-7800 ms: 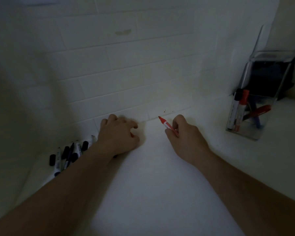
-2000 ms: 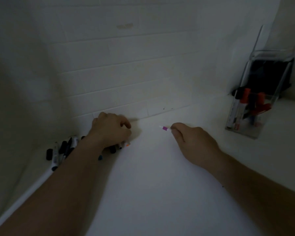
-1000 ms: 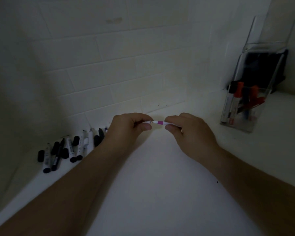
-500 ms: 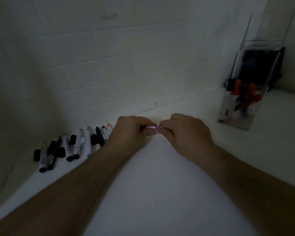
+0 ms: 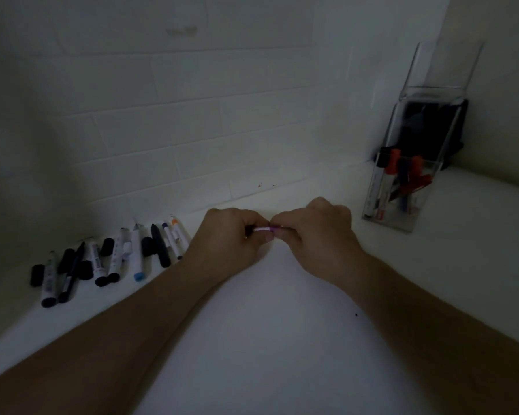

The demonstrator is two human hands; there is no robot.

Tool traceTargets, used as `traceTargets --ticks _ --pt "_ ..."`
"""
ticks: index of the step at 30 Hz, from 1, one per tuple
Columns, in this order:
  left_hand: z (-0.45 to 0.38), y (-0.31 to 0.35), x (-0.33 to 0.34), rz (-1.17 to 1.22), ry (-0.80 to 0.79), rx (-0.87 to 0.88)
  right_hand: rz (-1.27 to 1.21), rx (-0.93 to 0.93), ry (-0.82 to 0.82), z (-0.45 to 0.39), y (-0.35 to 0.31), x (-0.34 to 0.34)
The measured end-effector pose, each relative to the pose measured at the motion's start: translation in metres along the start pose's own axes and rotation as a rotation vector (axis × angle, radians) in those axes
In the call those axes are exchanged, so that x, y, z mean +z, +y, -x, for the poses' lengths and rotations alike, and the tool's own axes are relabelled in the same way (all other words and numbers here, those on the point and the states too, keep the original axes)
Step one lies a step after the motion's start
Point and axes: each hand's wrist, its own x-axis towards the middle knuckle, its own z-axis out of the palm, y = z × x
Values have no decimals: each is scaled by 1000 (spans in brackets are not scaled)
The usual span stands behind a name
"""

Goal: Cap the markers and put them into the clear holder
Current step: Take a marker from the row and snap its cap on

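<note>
Both hands, left hand (image 5: 228, 235) and right hand (image 5: 318, 232), pinch the purple-banded marker (image 5: 265, 228) between them.

A: What's around, apart from the job stuff?
B: White desk (image 5: 267, 339), dim light. White tiled wall (image 5: 192, 115) behind it, w/ a faint smudge (image 5: 182, 31) up top.
A: Anything on the right?
B: Dark object (image 5: 432, 127) in the far right corner, against the wall; can't tell what it is. Tiny dark speck (image 5: 356, 314) on the desk nearer the front.
</note>
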Motion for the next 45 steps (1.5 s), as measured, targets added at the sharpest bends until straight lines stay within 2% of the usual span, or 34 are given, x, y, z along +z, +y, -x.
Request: traceTargets --ticks 4,7,9,13,17,21,24,27,30,36,42,45 --pt "0 5 -1 75 78 -5 -111 46 -25 -3 -2 -14" --pt "1 7 -2 179 101 -37 -402 157 180 -12 -1 -37" --pt "3 9 1 123 74 45 -493 218 290 -19 6 -60" --pt "11 10 13 46 7 252 -318 218 443 -32 37 -109" --pt "14 17 17 0 -17 400 -40 186 549 -31 68 -162" --pt "16 18 16 -34 -33 467 121 214 427 -25 92 -172" --pt "15 18 15 -42 -29 477 50 236 361 -20 98 -167" --pt "16 19 14 -63 -36 490 -47 258 407 -23 94 -167" --pt "16 19 14 -57 -46 478 33 236 441 -25 98 -167" --pt "16 20 14 -67 -61 476 297 250 208 -6 131 -148" --pt "15 19 15 -70 -66 481 315 272 74 8 144 -129" --pt "16 19 16 -74 -50 479 310 270 64 12 144 -125"
